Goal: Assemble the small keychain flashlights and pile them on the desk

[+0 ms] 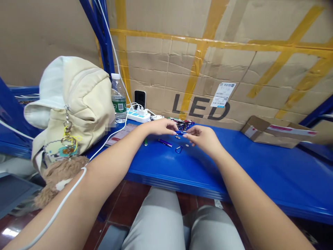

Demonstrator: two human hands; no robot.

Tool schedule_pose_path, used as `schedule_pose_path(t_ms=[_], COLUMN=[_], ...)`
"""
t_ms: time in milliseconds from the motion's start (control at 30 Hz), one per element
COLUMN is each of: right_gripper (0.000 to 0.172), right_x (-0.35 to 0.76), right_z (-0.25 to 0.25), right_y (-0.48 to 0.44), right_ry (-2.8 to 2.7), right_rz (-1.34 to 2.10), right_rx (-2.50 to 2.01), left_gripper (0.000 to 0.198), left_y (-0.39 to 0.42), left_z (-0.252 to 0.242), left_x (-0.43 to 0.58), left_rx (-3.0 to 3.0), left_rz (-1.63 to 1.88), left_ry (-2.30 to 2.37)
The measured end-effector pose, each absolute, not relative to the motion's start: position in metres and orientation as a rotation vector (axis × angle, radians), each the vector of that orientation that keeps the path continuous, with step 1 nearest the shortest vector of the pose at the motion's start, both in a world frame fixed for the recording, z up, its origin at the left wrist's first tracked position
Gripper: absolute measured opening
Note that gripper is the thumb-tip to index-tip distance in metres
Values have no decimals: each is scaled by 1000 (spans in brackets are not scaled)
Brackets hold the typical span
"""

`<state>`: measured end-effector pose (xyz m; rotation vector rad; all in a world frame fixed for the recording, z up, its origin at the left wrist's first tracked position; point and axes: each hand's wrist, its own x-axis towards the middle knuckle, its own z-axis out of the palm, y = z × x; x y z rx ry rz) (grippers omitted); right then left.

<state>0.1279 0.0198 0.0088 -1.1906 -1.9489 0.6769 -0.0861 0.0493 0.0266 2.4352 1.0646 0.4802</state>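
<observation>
Between the fingertips of both hands is a small blue metal tube [180, 132], like a mini flashlight. My left hand [163, 127] pinches its left end. The fingers of my right hand [201, 137] close on its right end. Just below lie several small round discs [177, 137], like button batteries. A blue carabiner [179, 149] rests on the blue tabletop [205, 170] nearer to me. To its left lies a purple tube [164, 142] of similar kind, and a green piece [145, 141] is under my left wrist. Behind my hands sits a pile of coloured tubes [185, 123], partly hidden.
A cream backpack [83, 93] with a plush charm stands at left, by a water bottle [119, 100], a power strip [137, 115] and a phone [122, 133]. An open cardboard box [275, 133] is at right. A large carton [161, 62] closes the back. A white cable crosses my left arm.
</observation>
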Motion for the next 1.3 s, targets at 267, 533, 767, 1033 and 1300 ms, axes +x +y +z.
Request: schedule_pose_path(t_ms=[267,533,767,1033,1300], right_gripper=[25,42,66,57,59], right_x=[133,134,133,134,145], right_z=[-6,-8,-2,3,-6], right_y=[24,20,5,-5,11], right_ry=[-1958,-2130,-2473,-2668,-2289], right_rz=[686,543,219,-309,404], right_rx=[-1079,-1070,-1034,-992,-959], left_gripper=[34,35,30,29,21], left_y=[40,40,37,33,32], left_z=[28,26,28,23,25], left_x=[-76,-75,-72,-63,-58], left_rx=[2374,2412,2445,2313,2653], left_rz=[434,358,206,258,563], left_ry=[1007,979,909,1003,804])
